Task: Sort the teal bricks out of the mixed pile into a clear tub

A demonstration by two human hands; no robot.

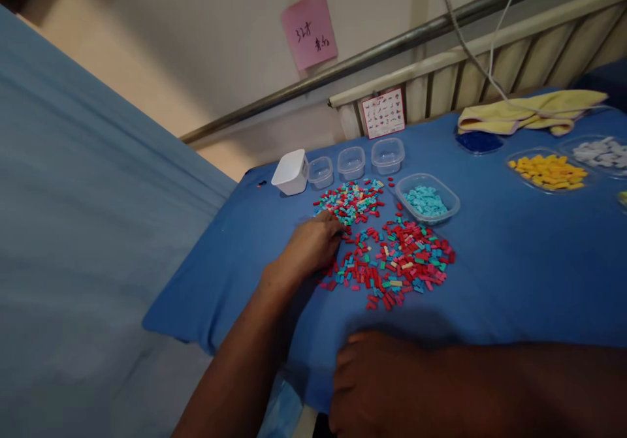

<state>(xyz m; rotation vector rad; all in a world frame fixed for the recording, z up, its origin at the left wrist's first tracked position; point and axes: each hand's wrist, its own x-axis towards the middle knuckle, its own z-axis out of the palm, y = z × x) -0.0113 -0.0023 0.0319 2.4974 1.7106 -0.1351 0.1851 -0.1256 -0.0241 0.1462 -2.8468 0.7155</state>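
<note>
Bricks [416, 245] litter blue cloth [509, 262] near a wall [235, 46] — grip of left fingers [334, 225] unclear.

My count, from turquoise-filled tub [447, 217]: three clear tubs [351, 154], one white box [292, 173] to left; two mixed heaps [404, 262], one left, one on near side; three dishes [520, 180] right of it, one yellow cloth [529, 109] beyond. Loose pieces too many for me.
</note>
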